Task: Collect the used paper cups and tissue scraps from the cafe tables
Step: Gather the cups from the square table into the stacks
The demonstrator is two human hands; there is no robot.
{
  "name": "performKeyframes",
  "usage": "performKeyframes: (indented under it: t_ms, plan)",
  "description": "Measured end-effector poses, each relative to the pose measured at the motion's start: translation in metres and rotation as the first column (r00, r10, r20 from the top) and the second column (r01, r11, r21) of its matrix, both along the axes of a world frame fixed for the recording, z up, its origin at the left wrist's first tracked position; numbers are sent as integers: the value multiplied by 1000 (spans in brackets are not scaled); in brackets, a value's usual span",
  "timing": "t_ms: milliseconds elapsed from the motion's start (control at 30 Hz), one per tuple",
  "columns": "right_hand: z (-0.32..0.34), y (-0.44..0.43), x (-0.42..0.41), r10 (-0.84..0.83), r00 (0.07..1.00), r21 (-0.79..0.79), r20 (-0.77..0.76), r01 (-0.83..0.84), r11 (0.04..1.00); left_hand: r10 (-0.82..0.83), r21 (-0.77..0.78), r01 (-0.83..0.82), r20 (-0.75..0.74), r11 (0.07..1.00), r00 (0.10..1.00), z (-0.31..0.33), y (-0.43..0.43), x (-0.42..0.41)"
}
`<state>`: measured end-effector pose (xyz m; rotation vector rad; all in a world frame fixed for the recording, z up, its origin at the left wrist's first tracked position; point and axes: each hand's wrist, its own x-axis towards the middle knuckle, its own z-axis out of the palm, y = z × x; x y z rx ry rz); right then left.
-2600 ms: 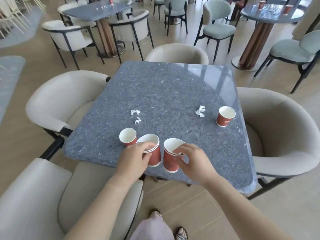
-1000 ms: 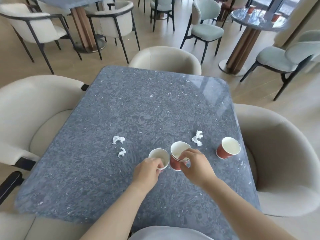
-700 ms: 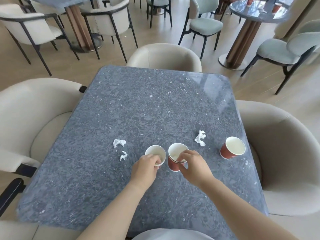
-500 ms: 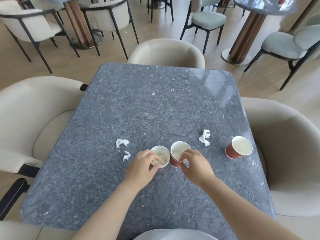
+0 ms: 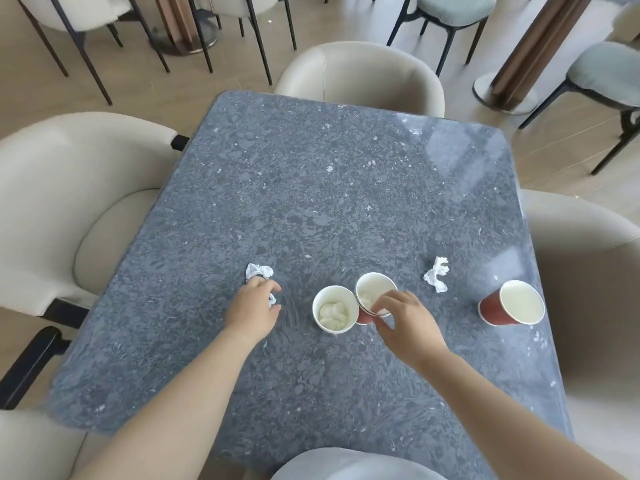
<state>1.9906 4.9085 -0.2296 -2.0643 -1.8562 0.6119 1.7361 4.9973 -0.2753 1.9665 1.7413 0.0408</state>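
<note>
Head view: the left hand [image 5: 254, 306] curls its fingers round a small white tissue scrap [image 5: 272, 299]. A larger crumpled white tissue [image 5: 259, 270] lies at its 12 o'clock. The right hand [image 5: 405, 318] pinches the rim of the stacked red paper cups [image 5: 372, 296]. A tissue-filled white-lined paper cup [image 5: 335, 313] stands between the hands. Half a second ago the left hand held that cup.

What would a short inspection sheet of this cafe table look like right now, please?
Surface: grey speckled stone table.
Job's things: tissue-filled cup; stacked cups beside it; lone cup at right; left scrap; small scrap; right scrap.
Clutter: nothing seen.
Grippers: left hand pinches the small scrap; right hand pinches the stacked cups' rim.
Cables: nothing seen.
Surroundings: beige armchairs around the table; more chairs and table bases beyond.
</note>
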Motion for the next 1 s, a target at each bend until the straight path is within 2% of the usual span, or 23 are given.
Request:
performKeyframes:
  t_ms: [267, 433, 567, 667, 800, 900, 1000]
  plan:
    - [0, 13, -1, 35, 999, 12, -37, -35, 999, -67, -136, 69, 14, 988, 998, -19, 6, 4]
    - [-1, 18, 0, 38, 998, -12, -48, -39, 999, 16, 60, -27, 170, 998, 985, -12, 23, 3]
    - [-1, 19, 2, 45, 997, -9, -60, -46, 999, 72, 70, -78, 78, 995, 994, -7, 38, 1]
    - [-1, 19, 3, 49, 997, 2, -58, -49, 999, 75, -26, -75, 7, 997, 997, -13, 41, 3]
    - [-1, 19, 7, 41, 998, 1, -45, -41, 999, 28, -99, -29, -5, 995, 1000, -17, 34, 11]
    - [-2, 17, 11, 33, 998, -2, -48, -33, 999, -30, -42, 34, 87, 999, 996, -6, 27, 22]
    - [-3, 12, 15, 3, 999, -21, -40, -4, 1000, -47, 94, 19, 307, 995, 950, 23, 20, 41]
